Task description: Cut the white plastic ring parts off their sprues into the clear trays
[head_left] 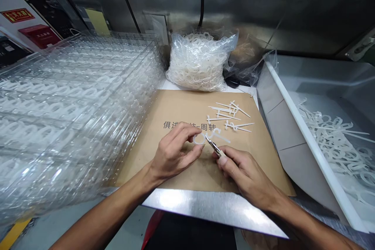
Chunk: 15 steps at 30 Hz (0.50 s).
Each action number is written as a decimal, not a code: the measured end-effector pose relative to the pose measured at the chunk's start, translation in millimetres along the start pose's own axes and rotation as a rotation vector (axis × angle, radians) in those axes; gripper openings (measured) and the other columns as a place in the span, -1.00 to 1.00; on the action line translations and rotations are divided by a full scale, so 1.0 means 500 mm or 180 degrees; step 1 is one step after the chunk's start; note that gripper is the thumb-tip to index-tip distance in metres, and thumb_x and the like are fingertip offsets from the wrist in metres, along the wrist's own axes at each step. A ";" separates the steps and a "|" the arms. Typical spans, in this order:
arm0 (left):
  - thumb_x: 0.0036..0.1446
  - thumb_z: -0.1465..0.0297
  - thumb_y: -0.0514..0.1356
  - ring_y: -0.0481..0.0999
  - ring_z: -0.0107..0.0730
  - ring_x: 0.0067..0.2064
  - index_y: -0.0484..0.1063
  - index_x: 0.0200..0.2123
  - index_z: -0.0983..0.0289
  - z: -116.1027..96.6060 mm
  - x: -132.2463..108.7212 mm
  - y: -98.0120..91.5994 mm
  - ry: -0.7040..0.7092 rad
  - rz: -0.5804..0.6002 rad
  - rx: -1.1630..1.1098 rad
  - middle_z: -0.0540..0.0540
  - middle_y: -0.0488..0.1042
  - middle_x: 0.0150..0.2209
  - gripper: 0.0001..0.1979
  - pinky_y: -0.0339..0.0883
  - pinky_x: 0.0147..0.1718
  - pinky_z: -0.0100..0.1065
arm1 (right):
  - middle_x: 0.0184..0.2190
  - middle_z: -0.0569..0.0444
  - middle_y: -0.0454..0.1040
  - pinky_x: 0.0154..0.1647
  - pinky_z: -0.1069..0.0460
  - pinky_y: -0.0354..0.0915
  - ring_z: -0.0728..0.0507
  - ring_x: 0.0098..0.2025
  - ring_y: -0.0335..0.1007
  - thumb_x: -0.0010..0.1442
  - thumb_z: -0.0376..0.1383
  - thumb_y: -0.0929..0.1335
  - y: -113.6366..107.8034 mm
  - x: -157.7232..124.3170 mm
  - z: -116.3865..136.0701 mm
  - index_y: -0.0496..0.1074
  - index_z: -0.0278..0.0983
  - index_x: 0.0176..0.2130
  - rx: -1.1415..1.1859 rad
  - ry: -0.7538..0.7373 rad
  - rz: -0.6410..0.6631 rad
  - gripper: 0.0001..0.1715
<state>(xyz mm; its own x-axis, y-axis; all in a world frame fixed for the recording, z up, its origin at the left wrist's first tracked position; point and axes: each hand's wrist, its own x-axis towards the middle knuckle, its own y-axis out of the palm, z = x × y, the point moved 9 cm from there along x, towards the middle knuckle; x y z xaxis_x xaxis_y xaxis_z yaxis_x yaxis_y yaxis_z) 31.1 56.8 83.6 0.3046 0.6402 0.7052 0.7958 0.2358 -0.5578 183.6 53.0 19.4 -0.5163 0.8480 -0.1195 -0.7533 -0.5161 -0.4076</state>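
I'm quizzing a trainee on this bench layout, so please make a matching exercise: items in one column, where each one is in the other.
Items:
1. Small metal pliers
2. Stacked clear plastic trays
3. Plastic bag of white plastic parts
4. Loose white plastic pieces

Places:
A. Lying on the kraft paper sheet
B. Held in the right hand
C. Left of the kraft paper sheet
D. Beyond the kraft paper sheet

Pairs: 1-B, 2-C, 3-D, 4-A

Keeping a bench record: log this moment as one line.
left hand: pinches white plastic piece | right hand: small pliers at piece | beneath: brown paper sheet
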 end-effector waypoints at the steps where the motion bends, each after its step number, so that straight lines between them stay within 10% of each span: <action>1: 0.15 0.55 0.26 0.42 -0.40 -0.30 0.40 -0.06 0.34 0.000 0.000 0.000 0.0003 0.0002 -0.0006 0.12 0.45 -0.29 -0.73 0.39 -0.31 -0.35 | -0.42 0.18 0.30 -0.35 0.04 0.12 -0.02 -0.40 0.22 0.47 -0.05 0.14 0.000 0.000 0.000 0.34 -0.25 -0.29 0.0006 -0.0003 0.0001 -0.56; 15: 0.15 0.56 0.27 0.43 -0.41 -0.30 0.42 -0.07 0.38 0.001 -0.004 0.005 0.0006 0.0034 -0.0068 0.12 0.44 -0.31 -0.74 0.39 -0.29 -0.37 | -0.47 0.19 0.27 -0.38 0.04 0.11 -0.02 -0.44 0.19 0.47 -0.05 0.13 0.002 0.001 0.002 0.27 -0.24 -0.36 -0.0128 0.0047 0.0004 -0.54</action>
<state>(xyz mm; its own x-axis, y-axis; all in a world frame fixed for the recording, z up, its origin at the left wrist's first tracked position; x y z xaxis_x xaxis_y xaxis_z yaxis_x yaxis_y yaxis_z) 32.2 56.3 80.7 0.3140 0.6412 0.7002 0.8036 0.2133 -0.5557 182.3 53.1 19.7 -0.5110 0.8492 -0.1331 -0.7356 -0.5121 -0.4434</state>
